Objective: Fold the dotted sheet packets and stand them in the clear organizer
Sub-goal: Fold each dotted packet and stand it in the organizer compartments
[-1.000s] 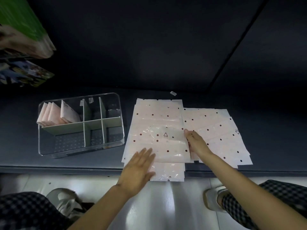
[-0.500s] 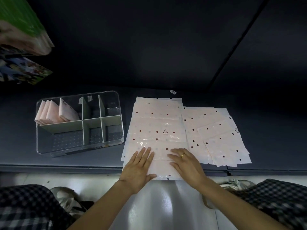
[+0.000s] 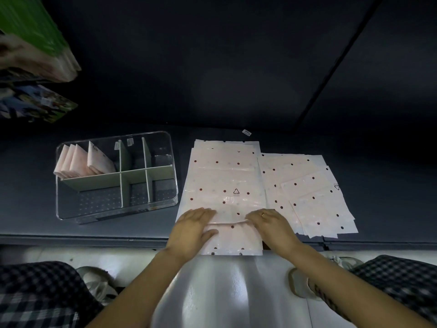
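Four folded packets (image 3: 80, 162) stand in the organizer (image 3: 165, 202) (one compartment only), while left hand (image 3: 191, 230) and right hand (image 3: 272, 223) lie flat-fingered, gripping nothing, on the top sheet (image 3: 224, 183), many unfolded beside.

Single head-worn wide-angle view, looking forward and steeply down, close over dark shelf (image 3: 118, 233) edge

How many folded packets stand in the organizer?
4, all leaning in the organizer's far-left compartment: packets left to right. More may hide between them.
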`<control>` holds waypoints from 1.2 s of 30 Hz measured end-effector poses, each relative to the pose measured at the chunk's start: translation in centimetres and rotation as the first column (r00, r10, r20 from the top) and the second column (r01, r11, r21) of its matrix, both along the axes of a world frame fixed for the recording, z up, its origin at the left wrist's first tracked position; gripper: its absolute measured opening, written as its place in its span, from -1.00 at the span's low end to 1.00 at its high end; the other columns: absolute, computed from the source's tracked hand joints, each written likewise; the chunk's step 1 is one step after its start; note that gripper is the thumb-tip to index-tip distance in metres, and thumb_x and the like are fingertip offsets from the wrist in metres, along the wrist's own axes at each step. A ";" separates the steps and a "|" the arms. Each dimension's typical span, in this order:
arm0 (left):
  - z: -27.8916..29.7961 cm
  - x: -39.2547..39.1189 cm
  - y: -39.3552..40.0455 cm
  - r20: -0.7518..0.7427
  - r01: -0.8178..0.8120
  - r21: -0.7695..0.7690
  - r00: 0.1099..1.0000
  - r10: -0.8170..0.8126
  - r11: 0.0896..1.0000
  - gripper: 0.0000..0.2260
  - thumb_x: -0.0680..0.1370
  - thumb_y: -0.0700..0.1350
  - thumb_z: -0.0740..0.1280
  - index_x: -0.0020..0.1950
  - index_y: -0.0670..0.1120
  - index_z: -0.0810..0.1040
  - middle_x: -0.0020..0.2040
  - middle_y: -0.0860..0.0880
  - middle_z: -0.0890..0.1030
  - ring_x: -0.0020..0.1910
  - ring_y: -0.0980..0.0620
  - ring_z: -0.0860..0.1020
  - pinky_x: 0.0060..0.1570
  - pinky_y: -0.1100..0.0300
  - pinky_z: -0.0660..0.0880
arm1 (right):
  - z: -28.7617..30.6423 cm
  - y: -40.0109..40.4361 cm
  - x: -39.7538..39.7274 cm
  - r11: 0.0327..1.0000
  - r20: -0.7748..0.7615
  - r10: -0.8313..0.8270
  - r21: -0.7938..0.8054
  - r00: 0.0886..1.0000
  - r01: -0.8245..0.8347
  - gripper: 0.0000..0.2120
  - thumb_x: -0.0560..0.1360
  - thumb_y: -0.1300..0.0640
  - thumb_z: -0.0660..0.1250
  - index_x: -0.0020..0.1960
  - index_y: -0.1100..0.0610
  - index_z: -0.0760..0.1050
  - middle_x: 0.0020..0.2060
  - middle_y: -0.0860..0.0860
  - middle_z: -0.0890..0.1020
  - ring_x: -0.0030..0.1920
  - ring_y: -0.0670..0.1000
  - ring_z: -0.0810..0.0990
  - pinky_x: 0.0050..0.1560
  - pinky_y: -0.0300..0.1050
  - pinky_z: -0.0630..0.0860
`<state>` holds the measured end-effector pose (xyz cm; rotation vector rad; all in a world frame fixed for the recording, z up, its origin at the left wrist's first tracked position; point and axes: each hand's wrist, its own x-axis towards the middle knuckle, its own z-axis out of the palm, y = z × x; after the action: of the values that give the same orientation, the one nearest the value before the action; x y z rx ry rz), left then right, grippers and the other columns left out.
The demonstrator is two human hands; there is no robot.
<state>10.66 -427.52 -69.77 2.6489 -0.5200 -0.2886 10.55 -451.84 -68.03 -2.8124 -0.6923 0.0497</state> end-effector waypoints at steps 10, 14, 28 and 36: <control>2.1 1.7 1.2 -0.206 -0.247 -0.262 0.959 0.196 0.933 -0.85 0.62 -0.02 0.19 -0.06 0.13 0.53 -0.31 0.09 0.55 -0.29 0.03 0.46 -0.31 0.20 0.34 | 1.8 -1.0 3.3 0.952 -0.351 -0.188 0.163 0.917 0.257 -0.78 0.62 0.10 0.12 0.16 0.05 0.50 -0.07 -0.01 0.52 0.01 -0.03 0.48 -0.08 -0.27 0.30; 2.0 1.6 0.7 -0.002 -0.279 -0.222 0.958 0.286 0.934 -0.66 0.63 -0.05 0.17 0.42 0.04 0.36 0.32 0.04 0.47 0.24 0.02 0.45 0.07 0.18 0.43 | 1.2 0.0 5.6 0.951 -0.338 -0.251 0.090 0.907 0.297 -0.85 0.60 0.16 0.10 0.06 0.09 0.43 -0.09 0.02 0.57 0.00 0.04 0.47 -0.09 -0.12 0.40; -2.5 0.3 -1.6 0.006 0.150 0.292 0.987 -0.159 0.945 -0.39 0.62 0.22 -0.11 0.55 -0.07 -0.17 0.54 -0.05 -0.27 0.52 -0.02 -0.27 0.46 0.10 -0.32 | -1.1 1.7 6.3 0.947 -0.104 -0.315 -0.101 0.943 0.305 -0.77 0.59 0.16 0.14 0.18 0.15 0.49 0.11 0.05 0.50 0.15 0.09 0.43 0.15 -0.08 0.37; -2.8 2.6 -3.0 0.049 0.016 0.017 0.999 -0.017 1.000 -0.58 0.68 -0.09 -0.06 0.53 -0.16 0.04 0.57 -0.03 -0.08 0.53 0.06 -0.15 0.45 0.27 -0.31 | -3.9 8.2 1.5 0.935 -0.229 -0.258 0.187 0.939 0.303 -0.58 0.65 0.16 -0.01 0.50 0.12 0.13 0.51 0.00 0.14 0.51 -0.05 0.06 0.48 -0.28 -0.21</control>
<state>13.27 -430.51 -72.54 2.6746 -0.5578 -0.2346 12.05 -443.64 -71.94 -2.6149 -0.2273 0.1908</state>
